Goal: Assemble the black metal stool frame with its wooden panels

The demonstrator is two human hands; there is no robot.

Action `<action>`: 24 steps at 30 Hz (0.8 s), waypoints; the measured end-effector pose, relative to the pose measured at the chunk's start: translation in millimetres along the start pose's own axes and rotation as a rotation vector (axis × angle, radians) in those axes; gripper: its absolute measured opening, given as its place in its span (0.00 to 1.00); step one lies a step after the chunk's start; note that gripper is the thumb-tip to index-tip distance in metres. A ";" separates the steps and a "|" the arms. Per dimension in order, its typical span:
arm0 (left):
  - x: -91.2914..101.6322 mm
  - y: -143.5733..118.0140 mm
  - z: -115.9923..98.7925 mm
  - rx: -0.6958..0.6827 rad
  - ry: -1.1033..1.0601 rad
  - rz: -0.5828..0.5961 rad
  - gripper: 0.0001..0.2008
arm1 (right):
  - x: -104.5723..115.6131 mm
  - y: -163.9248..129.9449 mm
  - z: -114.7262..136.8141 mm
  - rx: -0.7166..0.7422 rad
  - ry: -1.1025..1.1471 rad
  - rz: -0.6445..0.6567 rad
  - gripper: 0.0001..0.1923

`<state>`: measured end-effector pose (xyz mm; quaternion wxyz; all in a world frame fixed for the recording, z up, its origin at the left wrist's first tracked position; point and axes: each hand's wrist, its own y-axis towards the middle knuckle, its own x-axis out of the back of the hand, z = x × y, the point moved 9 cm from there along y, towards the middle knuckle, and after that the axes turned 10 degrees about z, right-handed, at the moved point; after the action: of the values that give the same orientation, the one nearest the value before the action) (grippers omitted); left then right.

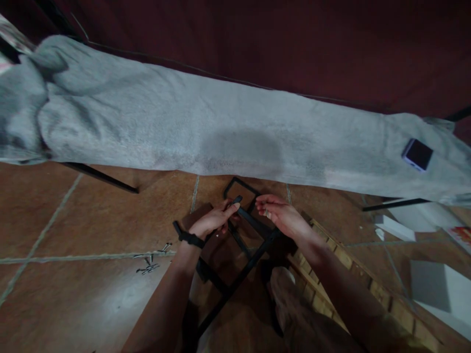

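Note:
A black metal frame (243, 267) of thin bars lies on the tiled floor in front of me. My left hand (214, 220), with a black band on its wrist, grips one of the frame's upper bars with thumb and fingers. My right hand (281, 214) is beside it, its fingers pinched close to the same bar; whether it holds something small I cannot tell. A wooden slatted panel (353, 274) lies under my right forearm.
Several loose screws (149, 261) lie on the floor to the left. A grey towel-covered cot (221, 132) spans the view, with a small purple device (417, 154) on its right end. White boxes (434, 289) sit at the right.

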<state>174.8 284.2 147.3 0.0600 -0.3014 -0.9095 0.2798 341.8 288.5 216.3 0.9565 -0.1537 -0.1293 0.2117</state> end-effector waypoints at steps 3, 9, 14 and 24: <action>0.0 -0.9 -1.1 0.023 0.044 0.015 0.37 | -11.8 17.4 2.1 0.109 0.395 -0.084 0.11; -3.2 1.6 -9.5 -0.030 0.083 0.054 0.30 | -30.6 41.7 5.4 0.209 0.481 -0.171 0.10; -3.9 5.9 -2.3 -0.038 0.045 0.075 0.31 | -30.4 42.6 22.5 0.277 0.307 -0.219 0.08; -4.3 10.2 4.1 -0.096 0.046 0.085 0.27 | -31.0 34.3 25.0 0.282 0.025 -0.280 0.05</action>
<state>182.3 286.4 138.5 0.0544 -0.3485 -0.9068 0.2310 294.3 310.3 221.7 0.9901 -0.0014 -0.1066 0.0908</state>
